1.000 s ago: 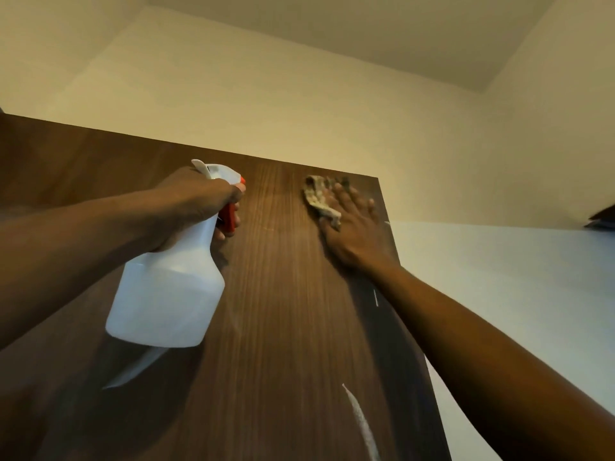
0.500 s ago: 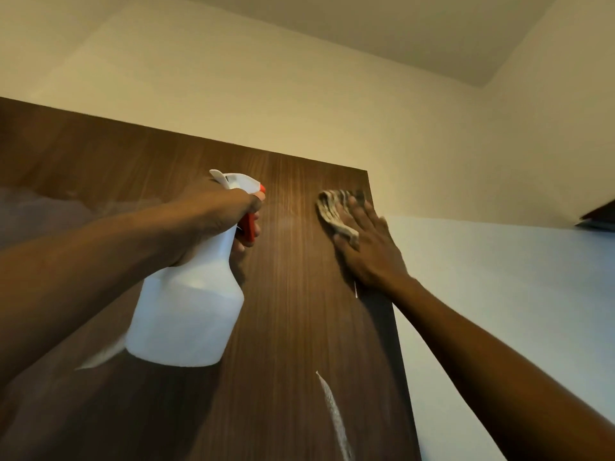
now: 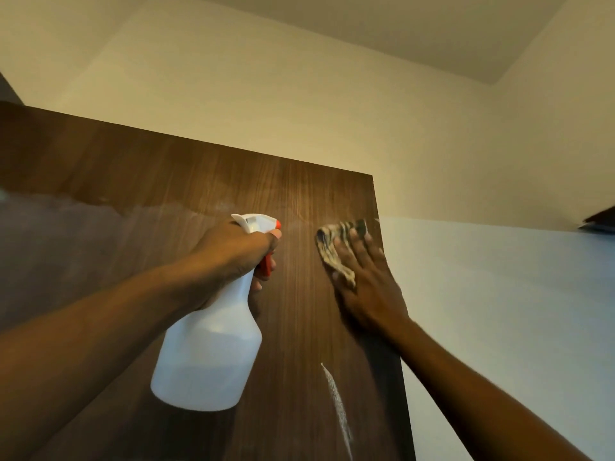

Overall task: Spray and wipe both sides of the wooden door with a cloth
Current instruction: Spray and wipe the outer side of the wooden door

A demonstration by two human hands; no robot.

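The dark wooden door (image 3: 166, 194) fills the left and centre of the head view, seen from below up to its top edge. My left hand (image 3: 233, 257) grips the neck of a white spray bottle (image 3: 209, 354), fingers curled on its red trigger, with the nozzle aimed at the door. My right hand (image 3: 369, 287) presses a patterned cloth (image 3: 332, 251) flat against the door near its upper right edge, fingers straight. A pale wet streak (image 3: 337, 407) runs down the wood below the cloth.
The door's right edge (image 3: 389, 327) meets a white wall (image 3: 499, 327). A cream wall and ceiling (image 3: 299, 94) rise above. A dark object (image 3: 599, 222) juts in at the far right edge.
Both hands have moved down the door, so more of the wood shows above them. The cloth slid down along the right edge. The bottle stays gripped.
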